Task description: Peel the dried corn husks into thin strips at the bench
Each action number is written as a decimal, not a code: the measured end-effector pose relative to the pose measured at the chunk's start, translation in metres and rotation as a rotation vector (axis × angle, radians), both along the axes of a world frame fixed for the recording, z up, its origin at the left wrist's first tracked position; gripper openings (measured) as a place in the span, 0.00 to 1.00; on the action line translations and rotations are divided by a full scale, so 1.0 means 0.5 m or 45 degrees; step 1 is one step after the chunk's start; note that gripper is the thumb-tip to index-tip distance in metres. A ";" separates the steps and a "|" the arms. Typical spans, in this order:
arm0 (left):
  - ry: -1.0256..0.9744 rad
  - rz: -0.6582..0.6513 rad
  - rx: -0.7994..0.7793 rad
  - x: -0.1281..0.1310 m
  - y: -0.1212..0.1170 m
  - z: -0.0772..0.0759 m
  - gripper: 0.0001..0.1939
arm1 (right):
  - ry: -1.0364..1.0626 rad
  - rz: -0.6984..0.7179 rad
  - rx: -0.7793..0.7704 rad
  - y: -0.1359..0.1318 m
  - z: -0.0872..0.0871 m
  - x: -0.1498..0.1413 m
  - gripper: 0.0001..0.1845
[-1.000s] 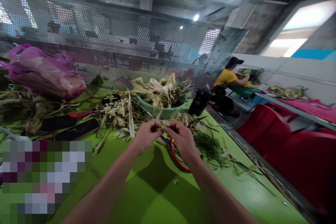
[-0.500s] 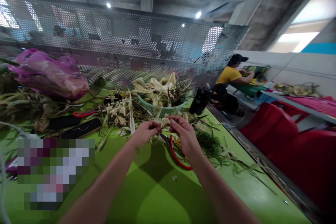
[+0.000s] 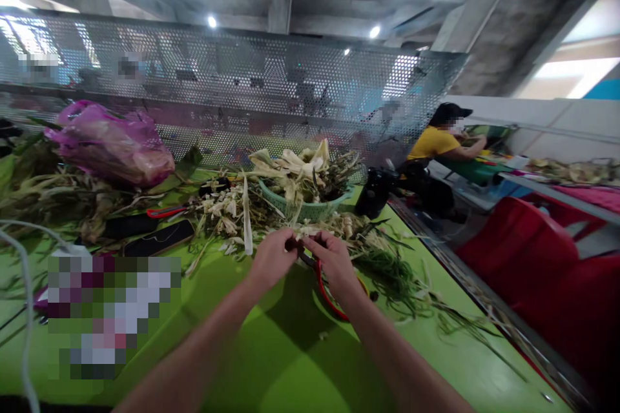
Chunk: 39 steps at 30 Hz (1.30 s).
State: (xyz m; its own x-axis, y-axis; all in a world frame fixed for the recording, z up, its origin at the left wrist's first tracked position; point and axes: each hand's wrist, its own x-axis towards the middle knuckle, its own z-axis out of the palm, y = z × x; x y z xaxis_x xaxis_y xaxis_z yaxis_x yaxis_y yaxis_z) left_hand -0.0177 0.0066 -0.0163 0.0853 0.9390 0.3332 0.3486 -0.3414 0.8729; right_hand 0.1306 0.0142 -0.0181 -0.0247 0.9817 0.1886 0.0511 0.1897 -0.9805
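Observation:
My left hand [image 3: 275, 257] is closed, thumb and fingers pinched together at the middle of the green table. Facing it, my right hand [image 3: 333, 262] pinches too, the fingertips of both almost meeting. Between them shows a small pale piece of dried husk [image 3: 307, 231], mostly hidden by the fingers. Scissors with red handles [image 3: 325, 297] lie on the table beneath my right hand and are partly covered by it. Just beyond my hands stands a light green basket [image 3: 314, 211] heaped with dried husks [image 3: 295, 171]. Small cream husk flowers [image 3: 223, 210] are piled left of the basket.
A black phone [image 3: 159, 238] and a red-handled tool [image 3: 165, 211] lie to the left, before a purple plastic bag [image 3: 113, 148]. Green strands [image 3: 394, 274] spread at right, near a black container [image 3: 372, 192]. Red chairs [image 3: 520, 239] and a person in yellow [image 3: 433, 142] are beyond.
My fingertips have drawn closer together and turned inward, covering more of the pale piece. The view has shifted slightly, so the surroundings appear further right and lower.

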 end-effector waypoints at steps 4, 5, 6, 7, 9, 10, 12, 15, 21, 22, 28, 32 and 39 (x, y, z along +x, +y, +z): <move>-0.280 -0.211 -0.214 -0.005 0.006 0.004 0.06 | -0.064 -0.027 0.055 0.006 0.002 0.006 0.16; -0.382 -0.247 -0.266 -0.007 0.009 0.004 0.09 | -0.092 -0.018 0.072 0.006 0.003 0.008 0.15; -0.463 -0.266 -0.299 -0.008 0.011 0.004 0.11 | -0.124 -0.002 0.086 0.006 0.004 0.008 0.15; -0.511 -0.271 -0.307 -0.010 0.014 0.003 0.12 | -0.160 0.015 0.100 0.004 0.005 0.008 0.14; -0.533 -0.271 -0.284 -0.012 0.017 0.002 0.12 | -0.222 0.048 0.132 0.001 0.006 0.005 0.14; -0.550 -0.261 -0.275 -0.013 0.018 0.001 0.13 | -0.237 0.063 0.148 -0.002 0.007 0.003 0.14; -0.648 -0.220 -0.298 -0.015 0.019 0.002 0.14 | -0.226 0.092 0.179 -0.006 0.010 -0.001 0.13; -0.854 -0.135 -0.365 -0.018 0.017 0.007 0.15 | -0.203 0.121 0.209 -0.010 0.011 -0.007 0.13; -0.943 -0.108 -0.423 -0.019 0.017 0.007 0.16 | -0.285 0.084 0.225 -0.013 -0.003 -0.014 0.11; -0.910 -0.099 -0.423 -0.020 0.018 0.006 0.16 | -0.309 0.087 0.222 -0.012 -0.005 -0.013 0.10; -0.635 -0.114 -0.388 -0.039 0.027 0.010 0.14 | -0.451 0.109 0.217 -0.003 0.004 -0.002 0.08; -0.569 -0.224 -0.476 -0.062 0.028 0.026 0.14 | -0.555 0.187 0.225 -0.003 0.018 -0.002 0.09; -0.593 -0.257 -0.434 -0.063 0.025 0.034 0.19 | -0.439 0.173 0.162 -0.001 0.007 -0.003 0.12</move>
State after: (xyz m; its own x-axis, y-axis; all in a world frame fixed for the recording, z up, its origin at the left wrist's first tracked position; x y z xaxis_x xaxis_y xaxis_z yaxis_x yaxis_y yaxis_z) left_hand -0.0494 0.0191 0.0008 0.1905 0.9797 0.0618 -0.1385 -0.0355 0.9897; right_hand 0.1290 0.0136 -0.0144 -0.2357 0.9346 0.2664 0.3394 0.3360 -0.8786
